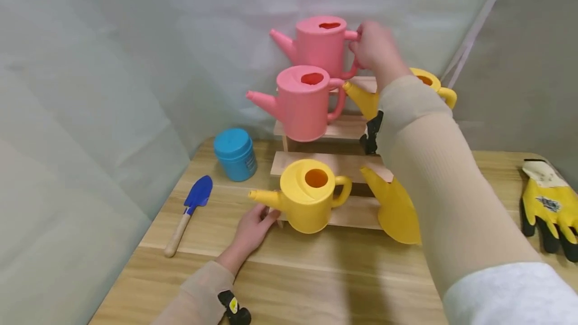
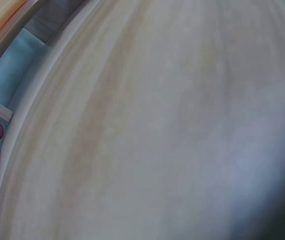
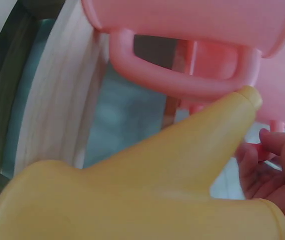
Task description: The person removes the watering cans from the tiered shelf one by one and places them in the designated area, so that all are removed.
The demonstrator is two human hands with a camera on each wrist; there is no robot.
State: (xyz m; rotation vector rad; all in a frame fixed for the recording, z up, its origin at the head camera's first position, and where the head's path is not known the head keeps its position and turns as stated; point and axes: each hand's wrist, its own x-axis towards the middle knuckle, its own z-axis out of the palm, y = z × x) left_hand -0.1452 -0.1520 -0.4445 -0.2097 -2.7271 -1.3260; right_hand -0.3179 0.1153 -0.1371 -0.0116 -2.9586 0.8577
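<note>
My right hand (image 1: 374, 49) grips the handle of the rear pink watering can (image 1: 319, 46), at the top tier of a tiered wooden stand (image 1: 352, 219). In the right wrist view its fingers (image 3: 277, 145) curl round that handle. A second pink watering can (image 1: 301, 107) sits one tier lower, in front. My left hand (image 1: 251, 227) holds the left end of the bottom tier, thumb and fingers at the corner beside a yellow watering can (image 1: 303, 204). Two more yellow watering cans, one upper (image 1: 361, 98) and one lower (image 1: 399, 214), are partly hidden by my right arm.
Left of the stand are a blue lidded tub (image 1: 236, 157) and a blue trowel (image 1: 198, 192) with a wooden handle. Yellow and black work gloves (image 1: 548, 199) lie at the right on the wooden table (image 1: 316, 275). Pale curtains (image 1: 113, 64) hang behind and on the left.
</note>
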